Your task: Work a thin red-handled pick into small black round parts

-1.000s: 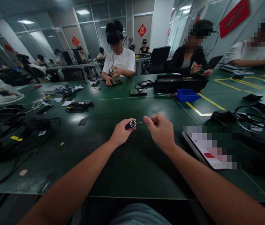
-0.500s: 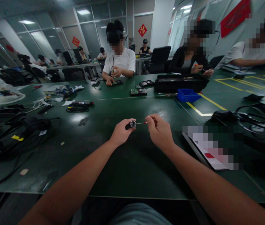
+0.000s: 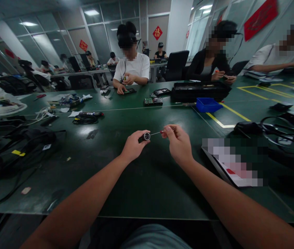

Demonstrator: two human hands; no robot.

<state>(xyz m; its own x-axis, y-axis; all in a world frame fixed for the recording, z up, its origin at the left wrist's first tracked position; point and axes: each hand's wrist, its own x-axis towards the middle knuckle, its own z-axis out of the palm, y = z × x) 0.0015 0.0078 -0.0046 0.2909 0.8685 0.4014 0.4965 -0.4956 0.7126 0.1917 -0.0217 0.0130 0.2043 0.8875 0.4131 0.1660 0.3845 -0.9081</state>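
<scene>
A small black cylinder with a silvery ringed round end (image 3: 147,137) is gripped between the thumb and fingers of my left hand (image 3: 132,147). What kind of part it is I cannot tell. My right hand (image 3: 180,144) pinches the red handle of a thin screwdriver (image 3: 155,133), most of the handle being hidden by the fingers. The shaft runs left, sloping slightly down, and its tip meets the right rim of the round end; whether it goes inside is too small to see. Both hands are above the green table (image 3: 147,186).
A white pouch-like item (image 3: 221,164) lies right of my forearm, with black cables (image 3: 274,128) beyond. Ahead are a blue bin (image 3: 209,104), circuit boards (image 3: 153,101) and a coiled black cable (image 3: 86,119). Dark straps and bags (image 3: 19,148) lie left. Co-workers sit opposite.
My right hand has risen slightly and its fingers have shifted on the handle. The screwdriver shaft, nearly level before, now slants up towards the right. My left hand keeps its hold on the cylinder.
</scene>
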